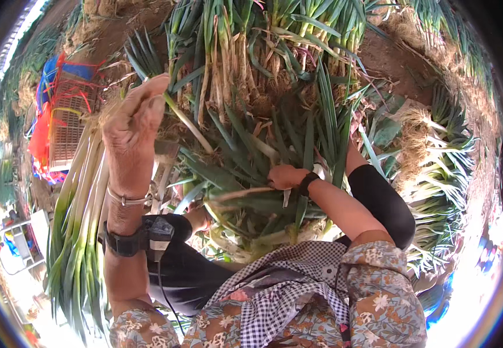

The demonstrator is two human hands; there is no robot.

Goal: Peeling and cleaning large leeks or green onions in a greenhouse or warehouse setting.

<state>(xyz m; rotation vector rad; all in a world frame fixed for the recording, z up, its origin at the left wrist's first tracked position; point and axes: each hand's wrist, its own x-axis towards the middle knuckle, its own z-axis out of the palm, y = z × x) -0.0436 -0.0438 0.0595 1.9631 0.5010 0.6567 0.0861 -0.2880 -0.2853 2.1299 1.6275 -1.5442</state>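
My left hand is raised on the left, its fingers stretched toward the upper right and the thumb a little apart. A single leek slants past its fingertips; I see nothing clearly held. My right hand is closed among the dark green leek leaves in front of me; its fingertips are partly hidden. A pale brown strip runs across the leaves up to that hand. Below it lies a leek pile close to my legs.
Long leeks with white stems lie on the left, beside a wicker basket with red and blue cloth or plastic. A dense standing row of leeks fills the far side. More leeks with bushy roots are heaped on the right, over brown soil.
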